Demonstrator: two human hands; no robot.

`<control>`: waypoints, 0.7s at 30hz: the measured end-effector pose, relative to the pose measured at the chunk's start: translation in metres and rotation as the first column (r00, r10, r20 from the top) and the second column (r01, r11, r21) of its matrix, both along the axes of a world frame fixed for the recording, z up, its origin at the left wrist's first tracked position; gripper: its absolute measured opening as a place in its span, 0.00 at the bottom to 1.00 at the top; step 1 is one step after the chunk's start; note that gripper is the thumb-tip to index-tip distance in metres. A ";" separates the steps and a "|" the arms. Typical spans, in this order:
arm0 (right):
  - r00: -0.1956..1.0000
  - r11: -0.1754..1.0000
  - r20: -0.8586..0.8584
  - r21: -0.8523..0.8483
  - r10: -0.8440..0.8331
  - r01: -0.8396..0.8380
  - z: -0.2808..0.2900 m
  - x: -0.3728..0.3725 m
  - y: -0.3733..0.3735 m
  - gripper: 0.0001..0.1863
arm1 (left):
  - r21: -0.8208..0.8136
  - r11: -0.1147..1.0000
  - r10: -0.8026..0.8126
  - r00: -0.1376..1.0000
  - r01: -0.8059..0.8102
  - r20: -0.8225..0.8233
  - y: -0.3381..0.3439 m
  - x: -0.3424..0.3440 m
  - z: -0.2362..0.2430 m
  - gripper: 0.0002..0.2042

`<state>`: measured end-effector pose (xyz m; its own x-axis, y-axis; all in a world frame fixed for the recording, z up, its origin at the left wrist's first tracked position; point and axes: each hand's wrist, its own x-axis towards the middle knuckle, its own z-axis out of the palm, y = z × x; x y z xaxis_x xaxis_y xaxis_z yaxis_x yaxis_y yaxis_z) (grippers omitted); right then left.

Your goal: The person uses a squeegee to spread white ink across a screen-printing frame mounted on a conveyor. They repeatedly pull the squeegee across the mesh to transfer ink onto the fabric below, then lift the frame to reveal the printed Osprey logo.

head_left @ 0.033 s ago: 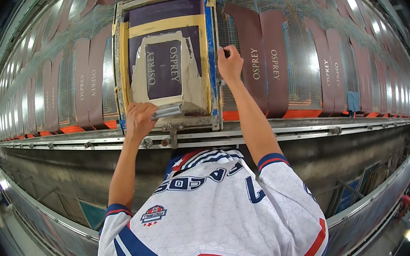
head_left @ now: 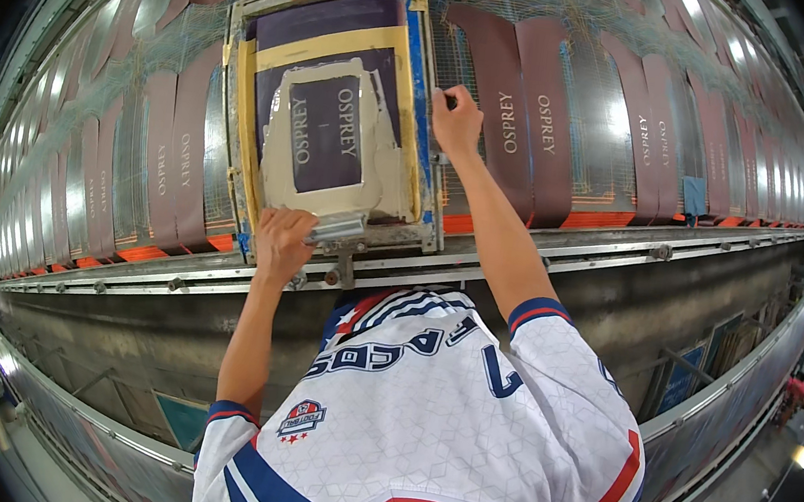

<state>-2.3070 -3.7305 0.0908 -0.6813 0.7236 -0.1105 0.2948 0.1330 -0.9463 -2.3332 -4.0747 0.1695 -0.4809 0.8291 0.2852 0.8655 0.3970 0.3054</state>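
A metal-framed screen (head_left: 230, 130) has yellow and blue tape round its edges, a purple surface and beige paste (head_left: 315, 191) around a central rectangle with lettering. My left hand (head_left: 282, 238) grips a silver squeegee (head_left: 336, 228) lying across the near end of the screen, below the paste. My right hand (head_left: 457, 118) is curled at the right side of the frame, closed on it or on a small dark fitting there; the fingertips are partly hidden.
Long rows of maroon fabric panels (head_left: 550, 129) with pale lettering lie on the printing table to both sides. A metal rail (head_left: 559, 251) runs along its near edge. A blue cloth (head_left: 693, 198) hangs at the right. A person in pink (head_left: 794, 392) is in the far-right aisle.
Both hands sit a little further right in the view than before. The squeegee has shifted slightly right, and the view itself has moved slightly.
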 end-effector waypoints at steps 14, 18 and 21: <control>0.782 0.963 0.606 0.096 0.144 -0.252 0.013 -0.019 0.034 0.18 | -0.065 0.998 -0.012 0.997 0.007 -0.081 0.074 -0.140 -0.040 0.18; 0.920 0.874 0.155 0.288 0.361 -0.391 0.042 -0.055 0.032 0.24 | 0.035 0.998 -0.047 0.998 0.046 0.043 0.107 -0.200 -0.032 0.12; 0.797 0.765 -0.015 0.294 0.604 -0.574 0.061 -0.099 0.022 0.30 | -0.028 0.999 -0.026 0.988 0.031 0.153 0.121 -0.224 -0.017 0.11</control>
